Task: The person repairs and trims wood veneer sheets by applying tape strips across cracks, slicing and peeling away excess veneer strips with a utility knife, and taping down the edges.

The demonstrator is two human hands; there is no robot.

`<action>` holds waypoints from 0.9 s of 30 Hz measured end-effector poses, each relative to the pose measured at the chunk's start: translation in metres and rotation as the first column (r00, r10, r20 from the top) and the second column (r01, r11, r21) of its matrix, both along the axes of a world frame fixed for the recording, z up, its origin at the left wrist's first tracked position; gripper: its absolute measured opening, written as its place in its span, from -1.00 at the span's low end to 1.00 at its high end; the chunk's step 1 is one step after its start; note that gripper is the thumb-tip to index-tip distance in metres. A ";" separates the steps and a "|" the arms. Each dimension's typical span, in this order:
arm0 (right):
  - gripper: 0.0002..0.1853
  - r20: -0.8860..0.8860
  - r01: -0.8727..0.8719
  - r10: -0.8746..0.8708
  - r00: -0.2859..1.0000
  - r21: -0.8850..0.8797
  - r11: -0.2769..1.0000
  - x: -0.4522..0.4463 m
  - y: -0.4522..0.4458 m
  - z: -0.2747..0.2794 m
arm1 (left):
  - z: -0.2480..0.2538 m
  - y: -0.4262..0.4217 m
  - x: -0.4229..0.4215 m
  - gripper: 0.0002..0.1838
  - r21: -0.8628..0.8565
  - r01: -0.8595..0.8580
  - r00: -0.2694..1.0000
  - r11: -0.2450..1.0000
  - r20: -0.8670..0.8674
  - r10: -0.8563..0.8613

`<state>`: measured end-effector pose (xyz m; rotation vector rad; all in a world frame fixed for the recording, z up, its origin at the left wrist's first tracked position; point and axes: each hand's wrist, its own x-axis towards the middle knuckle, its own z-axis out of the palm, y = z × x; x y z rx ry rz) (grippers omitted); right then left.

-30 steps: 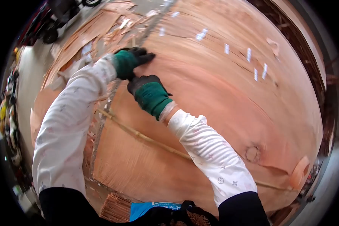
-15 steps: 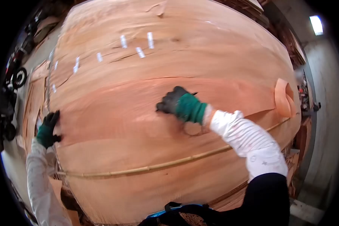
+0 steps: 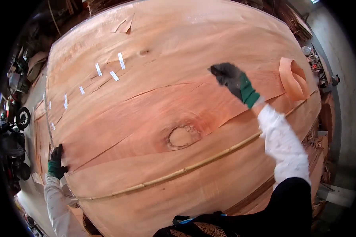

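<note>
A reddish veneer strip [image 3: 146, 114] lies across the large pale wood sheet [image 3: 194, 43], with a round hole in its middle part and a curled end [image 3: 292, 81] at the right. My left hand [image 3: 57, 162], in a green and dark glove, rests at the strip's left end on the sheet's edge, fingers apart. Over the right part of the sheet is my right hand [image 3: 229, 79], gloved alike, its fingers closed round something small and dark whose tip pokes out at the left. Nearer me, a thin bamboo stick [image 3: 186, 170] lies across the sheet.
Several white tape pieces [image 3: 121, 61] stick to the upper left of the sheet. A motorbike wheel [image 3: 23, 118] and other vehicles stand at the far left. Stacked veneer [image 3: 298, 27] is at the upper right, beside a grey floor [image 3: 336, 79].
My right hand has moved from beside my left, along the strip, to the right. My left hand has opened at the strip's left end. The view has swung right.
</note>
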<state>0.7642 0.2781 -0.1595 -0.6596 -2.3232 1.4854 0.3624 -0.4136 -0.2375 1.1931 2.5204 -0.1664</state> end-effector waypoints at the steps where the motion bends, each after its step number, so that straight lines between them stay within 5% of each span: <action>1: -0.82 -0.129 -0.031 -0.013 0.992 -0.334 0.942 0.013 -0.016 -0.011 | 0.002 0.003 0.002 0.28 0.051 -0.038 0.998 0.998 0.045 0.036; 2: -0.78 0.012 0.036 -0.035 0.999 -0.518 0.855 0.026 -0.027 -0.015 | 0.003 0.005 0.006 0.28 0.099 -0.077 0.993 0.992 0.094 0.068; 3: -0.74 0.383 0.211 -0.071 0.921 -0.338 0.917 0.034 -0.039 0.000 | -0.001 0.002 0.007 0.27 0.175 0.032 0.999 0.984 0.027 -0.037; 4: -0.73 0.333 0.256 -0.146 0.932 -0.317 0.913 0.062 -0.028 -0.012 | -0.005 -0.003 0.006 0.26 0.158 -0.005 0.999 0.987 0.050 -0.003; 7: -0.77 0.635 0.137 -0.423 0.646 0.450 0.883 0.155 0.053 -0.016 | -0.013 -0.014 0.011 0.27 0.309 -0.081 0.991 0.948 0.129 0.043; 9: -0.90 0.303 0.707 -0.686 0.662 0.052 0.705 0.217 0.080 -0.016 | -0.030 -0.025 -0.004 0.26 0.274 0.018 0.999 0.962 0.043 -0.031; 11: -0.91 0.102 0.682 -0.684 0.723 0.056 0.729 0.160 0.016 0.040 | -0.020 -0.022 0.004 0.22 0.305 0.082 0.997 0.949 -0.015 -0.081; 14: -0.69 0.119 0.255 -0.253 0.960 0.004 0.967 0.067 -0.071 0.049 | -0.002 -0.012 0.019 0.22 0.283 0.020 1.000 0.959 -0.018 -0.016; 17: -0.50 -0.119 -0.262 0.235 0.965 -0.336 0.905 -0.034 -0.191 -0.003 | -0.006 -0.010 0.019 0.23 0.254 -0.024 1.000 0.967 0.016 0.020; 20: -0.53 -0.009 -0.479 0.503 0.864 0.292 0.828 -0.121 -0.280 -0.029 | -0.007 -0.004 0.023 0.27 0.238 -0.147 0.988 0.960 0.073 0.133; 23: -0.58 0.275 -0.562 0.522 0.807 0.626 0.540 -0.179 -0.332 -0.038 | -0.002 -0.006 0.024 0.24 0.220 -0.137 0.990 0.966 0.068 0.124; 27: -0.59 0.499 -0.585 0.322 0.804 0.574 0.573 -0.198 -0.376 -0.029 | 0.015 -0.008 0.021 0.08 0.176 -0.092 0.991 0.980 0.109 0.073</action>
